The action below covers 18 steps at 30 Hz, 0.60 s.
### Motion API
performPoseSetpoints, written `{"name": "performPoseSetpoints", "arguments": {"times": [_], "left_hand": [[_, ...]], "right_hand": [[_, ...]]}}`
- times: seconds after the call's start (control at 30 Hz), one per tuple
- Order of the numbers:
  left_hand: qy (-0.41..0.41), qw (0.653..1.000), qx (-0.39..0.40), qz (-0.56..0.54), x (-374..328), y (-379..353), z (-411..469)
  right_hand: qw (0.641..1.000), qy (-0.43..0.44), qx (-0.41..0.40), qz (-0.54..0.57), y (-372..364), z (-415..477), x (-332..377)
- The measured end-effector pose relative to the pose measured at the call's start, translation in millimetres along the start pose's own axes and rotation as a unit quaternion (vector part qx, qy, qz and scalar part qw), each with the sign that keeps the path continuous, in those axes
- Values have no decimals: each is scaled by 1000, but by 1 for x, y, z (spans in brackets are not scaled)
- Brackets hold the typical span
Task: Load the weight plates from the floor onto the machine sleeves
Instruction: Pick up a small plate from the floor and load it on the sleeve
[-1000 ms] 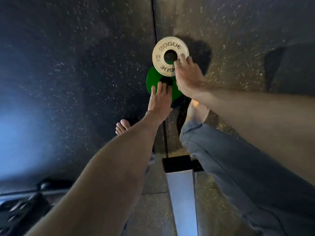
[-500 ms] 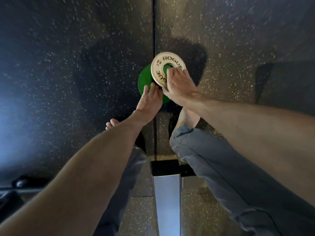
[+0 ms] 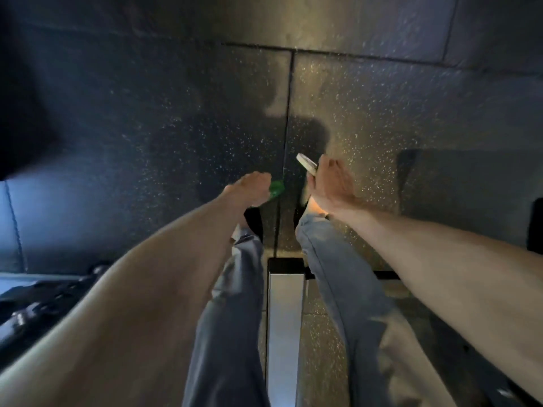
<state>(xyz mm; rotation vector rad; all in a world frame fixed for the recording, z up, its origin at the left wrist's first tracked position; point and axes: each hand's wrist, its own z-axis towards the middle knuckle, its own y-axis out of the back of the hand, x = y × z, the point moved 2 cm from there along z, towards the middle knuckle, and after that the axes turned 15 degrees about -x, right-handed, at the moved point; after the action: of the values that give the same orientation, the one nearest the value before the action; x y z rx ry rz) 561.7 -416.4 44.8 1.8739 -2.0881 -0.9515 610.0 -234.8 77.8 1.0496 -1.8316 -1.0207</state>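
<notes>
My left hand (image 3: 249, 188) is closed around a small green weight plate (image 3: 276, 189); only a sliver of green shows past the fingers. In my right hand (image 3: 332, 183) I grip a small white weight plate (image 3: 306, 165), seen edge-on and tilted, sticking out to the upper left of the fingers. Both plates are off the dark speckled rubber floor (image 3: 382, 113). No machine sleeve can be made out in this view.
A silver metal beam (image 3: 285, 333) with a black end runs between my jeans-clad legs (image 3: 232, 318) at the bottom centre. Dark machine parts (image 3: 35, 298) lie at the lower left. A dark object (image 3: 535, 227) sits at the right edge. A floor seam runs up the middle.
Both plates lay stacked on the floor; now each hand has lifted one, green in the left, white in the right, and the hands have moved apart. The view has risen.
</notes>
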Motion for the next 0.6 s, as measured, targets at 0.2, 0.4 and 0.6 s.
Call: {"name": "performPoseSetpoints", "arguments": {"times": [0.2,0.4,0.6], "left_hand": [[224,917,-128,-304,51,86,-193],[359,708,-243,-557,96,119,-368],[481,445,-359,-665,118,77,-509]], "right_hand": [[995,-40,82,30,127,-80,139],[969,25,208,128,197,-177,293],[901,147,379,153,204,-282,393]]}}
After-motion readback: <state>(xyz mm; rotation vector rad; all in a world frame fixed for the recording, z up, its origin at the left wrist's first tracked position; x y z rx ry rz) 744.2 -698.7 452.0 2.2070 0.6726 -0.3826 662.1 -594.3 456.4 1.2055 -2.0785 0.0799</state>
